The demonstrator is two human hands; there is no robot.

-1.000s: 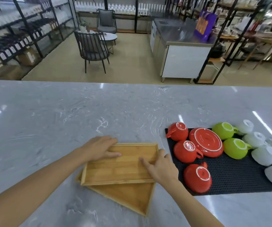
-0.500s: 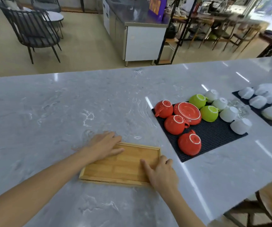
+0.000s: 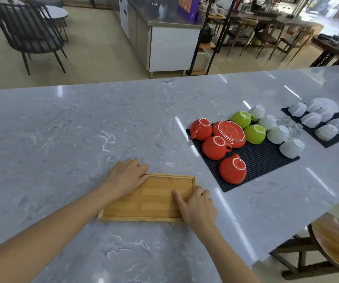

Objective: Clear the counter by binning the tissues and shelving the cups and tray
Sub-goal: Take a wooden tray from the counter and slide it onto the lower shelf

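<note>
Both hands lay flat with fingers spread on the wooden tray (image 3: 150, 199) near the worktop's (image 3: 82, 129) front edge, the left hand (image 3: 126, 176) over its far left corner and the right hand (image 3: 198, 206) over its right end (the upturned cups (image 3: 233, 170) sat on a black mat (image 3: 260, 160) toward the right edge).

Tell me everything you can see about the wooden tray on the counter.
The tray is a shallow rectangle of light, bamboo-like wood with a thin raised rim, empty inside. It lies flat on the grey marble counter, left of the black mat. The left hand rests on its far left corner; the right hand presses on its right end.
</note>
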